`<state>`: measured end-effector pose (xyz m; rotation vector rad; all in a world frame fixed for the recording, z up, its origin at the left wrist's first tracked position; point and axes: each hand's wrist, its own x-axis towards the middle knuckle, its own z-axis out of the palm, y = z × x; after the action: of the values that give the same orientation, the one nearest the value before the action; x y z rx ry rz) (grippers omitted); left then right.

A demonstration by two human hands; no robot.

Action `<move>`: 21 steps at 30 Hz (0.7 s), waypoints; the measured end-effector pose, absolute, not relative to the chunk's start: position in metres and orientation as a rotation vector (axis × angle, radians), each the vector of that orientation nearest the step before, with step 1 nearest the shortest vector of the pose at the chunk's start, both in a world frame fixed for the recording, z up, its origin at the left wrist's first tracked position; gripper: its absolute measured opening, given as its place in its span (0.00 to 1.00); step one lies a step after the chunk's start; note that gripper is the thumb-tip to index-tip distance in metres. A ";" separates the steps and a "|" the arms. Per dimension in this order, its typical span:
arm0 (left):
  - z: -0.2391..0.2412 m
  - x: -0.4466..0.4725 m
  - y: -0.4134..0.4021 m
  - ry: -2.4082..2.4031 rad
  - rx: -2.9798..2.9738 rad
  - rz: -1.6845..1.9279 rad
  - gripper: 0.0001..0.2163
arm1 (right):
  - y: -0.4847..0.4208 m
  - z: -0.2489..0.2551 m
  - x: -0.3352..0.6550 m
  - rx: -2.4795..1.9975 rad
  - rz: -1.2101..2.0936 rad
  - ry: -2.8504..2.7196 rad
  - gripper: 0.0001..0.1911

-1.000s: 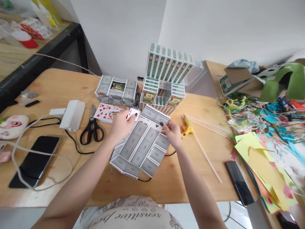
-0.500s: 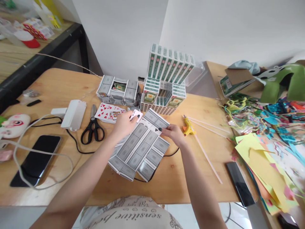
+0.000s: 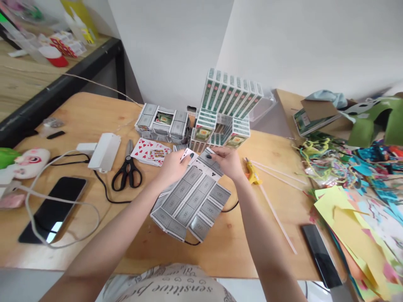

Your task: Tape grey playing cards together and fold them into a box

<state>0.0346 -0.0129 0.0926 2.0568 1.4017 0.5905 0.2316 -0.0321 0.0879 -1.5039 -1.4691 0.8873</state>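
Left grip [image 3: 174, 165] and right grip [image 3: 229, 162] pinched on a playing-card panel [image 3: 192, 199]

Each grip is narrow, closed at the far end of the playing-card panel. Beside the left grip, an ace card [image 3: 185, 153] juts out under the thumb; whether it is fixed to the panel cannot be told. The right grip has its thumb on a grey-backed card at the far edge, fingers curled behind. The panel sits between the forearms, at a slant, its grey backs facing up in rows with white borders. A strip with club marks [image 3: 209, 170] crosses it near the far end. Whether its near end rests on the wooden surface [image 3: 226, 256] is unclear.

Just left of the left grip lies a face-up pile of cards [image 3: 150, 150], hearts on top, and beside that black-handled scissors [image 3: 127, 170]. Beyond the pile sits a card-covered box [image 3: 162, 122]; touching or near its right side, green card packs [image 3: 233, 94] rise in a stack. Right of the right grip lies a yellow glue gun [image 3: 252, 173], a clear stick [image 3: 278, 222] running from it toward the near edge. Farther out are a white adapter [image 3: 105, 152] and a phone [image 3: 53, 209] on the left, and yellow paper [image 3: 355, 226] on the right
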 end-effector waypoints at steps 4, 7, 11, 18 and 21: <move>0.090 0.033 -0.011 1.414 2.089 0.565 0.11 | -0.035 0.085 0.231 -1.519 0.841 -1.440 0.07; 0.091 0.033 -0.012 1.420 2.135 0.545 0.11 | -0.037 0.083 0.231 -1.532 0.824 -1.434 0.07; 0.094 0.032 -0.017 1.402 2.177 0.507 0.10 | -0.041 0.082 0.228 -1.536 0.793 -1.442 0.08; 0.082 0.031 -0.023 1.411 2.171 0.450 0.10 | -0.054 0.077 0.225 -1.542 0.920 -1.421 0.09; 0.078 0.032 -0.023 1.411 2.149 0.411 0.10 | -0.058 0.071 0.225 -1.504 1.014 -1.426 0.09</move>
<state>0.0318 -0.0228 0.0775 2.1493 1.4112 0.4112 0.2250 -0.0576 0.0710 -1.5037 -1.4260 1.0141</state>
